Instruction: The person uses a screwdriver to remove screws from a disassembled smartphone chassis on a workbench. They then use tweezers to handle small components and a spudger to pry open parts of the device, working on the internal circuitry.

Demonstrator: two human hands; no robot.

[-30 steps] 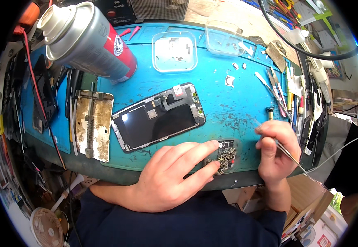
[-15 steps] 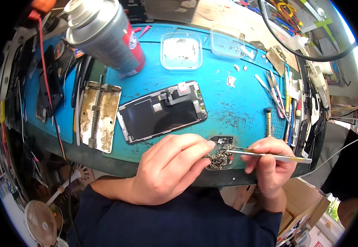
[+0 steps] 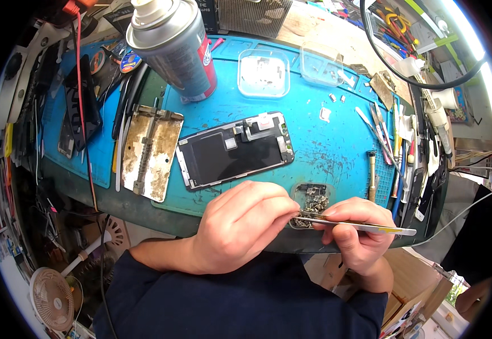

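My right hand (image 3: 362, 229) is closed round a pair of metal tweezers (image 3: 390, 229), whose tips point left. Those tips meet the pinched fingertips of my left hand (image 3: 248, 226); whatever the left fingers hold is too small or hidden to make out. Just beyond and below both hands sits a small clear tray (image 3: 298, 191) heaped with tiny screws and metal bits (image 3: 316, 199), partly covered by my fingers. Farther left on the blue mat lies a phone screen (image 3: 217, 158) in its frame, dark side up, with a flex cable (image 3: 251, 131) on its top end.
A spray can (image 3: 181, 68) stands at the back left, near a stained metal holder (image 3: 152, 152). Two clear plastic boxes (image 3: 264, 93) (image 3: 320, 65) sit at the back. Tweezers and screwdrivers (image 3: 381, 133) lie at the right. A black cable (image 3: 415, 79) arcs overhead.
My right hand has brought the tweezers left, so their tips are now at my left fingertips instead of over the screw heap. The whole view has shifted slightly.
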